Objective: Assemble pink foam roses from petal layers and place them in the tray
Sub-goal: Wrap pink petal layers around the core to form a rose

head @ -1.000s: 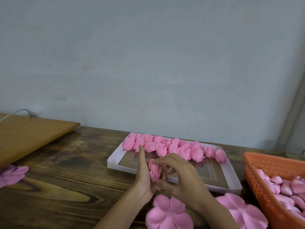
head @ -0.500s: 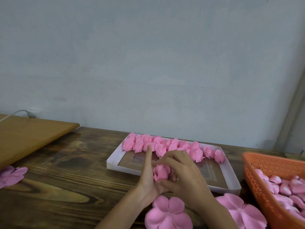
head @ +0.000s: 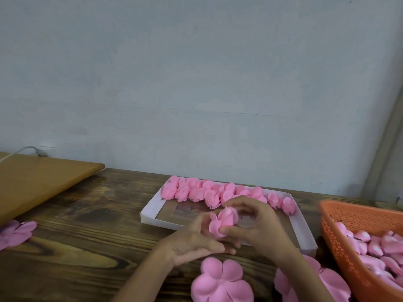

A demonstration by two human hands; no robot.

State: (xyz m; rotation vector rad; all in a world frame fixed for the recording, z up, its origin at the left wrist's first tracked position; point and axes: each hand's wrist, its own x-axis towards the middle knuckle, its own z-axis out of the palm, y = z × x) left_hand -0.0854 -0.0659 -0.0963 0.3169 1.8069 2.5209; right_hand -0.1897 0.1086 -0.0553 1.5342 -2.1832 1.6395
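A pink foam rose (head: 223, 221) is held just in front of the white tray (head: 150, 211). My right hand (head: 257, 227) pinches it between thumb and curled fingers. My left hand (head: 194, 240) lies palm up beside and under the rose, its fingers loosely spread and blurred. Several finished roses (head: 209, 192) line the tray's far edge. A flat pink petal layer (head: 220, 282) lies on the table below my hands, and another petal layer (head: 327, 280) sits to its right, partly hidden by my right forearm.
An orange perforated basket (head: 340, 238) at the right holds several pink rosebuds. More petal layers (head: 15, 233) lie at the left edge of the dark wooden table (head: 87, 247). A light wooden board (head: 37, 179) with a white cable sits at the back left. A wall stands close behind.
The rose has turned and risen slightly in my right hand. My left hand has dropped from upright against the rose to palm up beneath it.
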